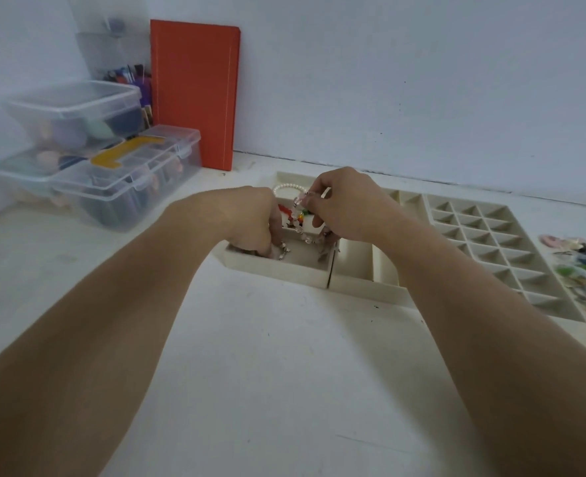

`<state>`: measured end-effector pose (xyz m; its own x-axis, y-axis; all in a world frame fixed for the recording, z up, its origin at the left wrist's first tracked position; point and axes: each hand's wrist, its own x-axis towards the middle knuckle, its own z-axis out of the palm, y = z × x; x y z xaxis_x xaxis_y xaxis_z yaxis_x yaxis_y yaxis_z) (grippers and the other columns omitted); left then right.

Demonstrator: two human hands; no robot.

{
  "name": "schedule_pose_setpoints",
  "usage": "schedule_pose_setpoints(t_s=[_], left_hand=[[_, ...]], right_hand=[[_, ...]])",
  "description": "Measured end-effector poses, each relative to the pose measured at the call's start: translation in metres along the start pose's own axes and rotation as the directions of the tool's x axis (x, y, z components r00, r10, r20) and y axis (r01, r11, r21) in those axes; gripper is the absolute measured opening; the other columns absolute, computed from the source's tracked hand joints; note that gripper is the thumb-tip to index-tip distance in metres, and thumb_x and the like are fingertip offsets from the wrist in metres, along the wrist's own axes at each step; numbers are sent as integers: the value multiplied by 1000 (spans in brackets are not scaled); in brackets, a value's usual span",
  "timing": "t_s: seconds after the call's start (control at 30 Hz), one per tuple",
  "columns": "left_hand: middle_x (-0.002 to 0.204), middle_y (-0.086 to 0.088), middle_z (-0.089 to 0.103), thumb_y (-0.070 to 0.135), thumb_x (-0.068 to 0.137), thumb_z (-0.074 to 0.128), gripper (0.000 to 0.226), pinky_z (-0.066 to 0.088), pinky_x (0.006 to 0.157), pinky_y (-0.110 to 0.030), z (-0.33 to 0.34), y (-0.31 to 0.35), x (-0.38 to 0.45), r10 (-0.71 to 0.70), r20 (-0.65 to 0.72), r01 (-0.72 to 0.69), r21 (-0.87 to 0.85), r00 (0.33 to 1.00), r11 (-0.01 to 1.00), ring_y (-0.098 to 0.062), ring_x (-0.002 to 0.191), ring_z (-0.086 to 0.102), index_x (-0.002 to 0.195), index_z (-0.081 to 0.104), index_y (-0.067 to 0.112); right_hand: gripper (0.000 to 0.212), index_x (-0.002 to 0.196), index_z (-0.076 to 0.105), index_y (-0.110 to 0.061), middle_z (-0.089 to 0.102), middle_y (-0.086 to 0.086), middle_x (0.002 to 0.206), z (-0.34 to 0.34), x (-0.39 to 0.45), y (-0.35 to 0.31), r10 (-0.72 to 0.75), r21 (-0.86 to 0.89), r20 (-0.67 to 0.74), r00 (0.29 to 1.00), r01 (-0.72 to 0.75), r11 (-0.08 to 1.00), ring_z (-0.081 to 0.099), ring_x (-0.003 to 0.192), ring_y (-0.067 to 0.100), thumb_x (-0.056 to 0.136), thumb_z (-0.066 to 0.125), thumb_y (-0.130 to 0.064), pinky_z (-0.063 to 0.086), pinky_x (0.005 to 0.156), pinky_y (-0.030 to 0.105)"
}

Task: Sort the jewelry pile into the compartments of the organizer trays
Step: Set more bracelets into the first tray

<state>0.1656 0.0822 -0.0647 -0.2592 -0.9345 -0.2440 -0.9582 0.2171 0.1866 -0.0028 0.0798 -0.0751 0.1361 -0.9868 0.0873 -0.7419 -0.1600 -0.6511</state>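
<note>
A pale pink beaded bracelet (299, 226) hangs between my two hands over the nearest compartment of the left cream tray (277, 270). My right hand (344, 204) pinches its upper end above the tray. My left hand (255, 223) reaches down into the compartment and holds the lower end with its metal clasp. Behind my hands lie a white pearl bracelet (286, 189) and red, orange and green pieces (303, 213) in the same tray. A second cream tray (365, 270) with long compartments adjoins it. A grid tray (491, 242) with many small cells stands to the right.
The jewelry pile (584, 270) lies at the far right beside the grid tray. Stacked clear plastic boxes (112, 166) stand at the back left, with an orange-red book (195, 91) leaning on the wall. White tabletop lies in front of the trays.
</note>
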Motion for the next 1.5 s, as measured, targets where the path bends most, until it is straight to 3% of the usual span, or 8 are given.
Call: schedule_pose_setpoints(t_s=[0.17,0.3,0.47,0.6,0.87,1.13,1.33,1.5], left_hand=[[65,5,74,22,83,79,5,44,52,-20,-5,-3,-2,-34,8,35,-95,999,995,-8,54,63,86,76,21],[76,6,68,7,79,75,19,42,55,-25,-4,-11,5,-59,-244,53,-31,968,998,-16,78,66,76,71,25],[93,-1,69,3,77,79,26,57,79,-37,1,-20,12,-54,-284,59,7,957,998,-20,85,65,81,76,28],[91,-3,72,-5,81,66,41,59,82,-40,3,-20,13,-47,-304,41,-26,952,999,-21,85,68,67,71,32],[81,5,70,0,79,73,27,58,75,-33,-1,-19,9,-17,-306,-1,-60,952,998,-17,80,67,74,72,26],[65,18,66,17,82,76,19,45,64,-22,-3,-3,5,121,-144,-146,-173,982,974,-7,68,61,78,79,35],[62,18,61,26,82,76,10,37,57,-22,1,-1,6,161,-132,-184,-187,978,965,-4,61,54,84,78,35],[70,10,69,31,86,75,11,49,64,-28,-10,0,3,154,-205,-212,-298,967,931,-13,68,63,76,76,25]], right_hand=[[22,92,68,-15,75,7,83,-1,-2,-1,-5,-8,6,1000,5,1000,73,68,24,96,65,-37,62,72,39],[21,94,68,-15,75,6,83,-2,-1,0,6,14,13,1000,-6,1000,74,71,26,96,66,-36,62,77,43],[20,94,68,-15,76,6,82,-2,-1,-1,-4,15,42,999,3,1000,74,69,24,97,65,-35,61,78,44],[17,94,68,-19,76,0,78,-2,-5,-2,-23,-14,83,996,24,1000,73,62,19,98,62,-35,62,74,39],[8,97,67,-20,74,-2,79,2,-8,-4,-32,-142,209,977,63,988,59,43,8,98,60,-24,52,53,24],[16,104,71,-28,56,-13,82,0,-9,-4,-89,-273,237,967,154,950,57,82,15,90,68,-21,42,67,24],[20,91,67,-26,69,-13,84,-3,-8,-2,-110,-226,208,972,157,961,61,75,8,82,74,-9,45,60,17],[24,90,60,-26,72,-13,80,-14,-9,-1,-66,-150,223,973,101,984,62,69,5,81,70,-6,46,59,22]])
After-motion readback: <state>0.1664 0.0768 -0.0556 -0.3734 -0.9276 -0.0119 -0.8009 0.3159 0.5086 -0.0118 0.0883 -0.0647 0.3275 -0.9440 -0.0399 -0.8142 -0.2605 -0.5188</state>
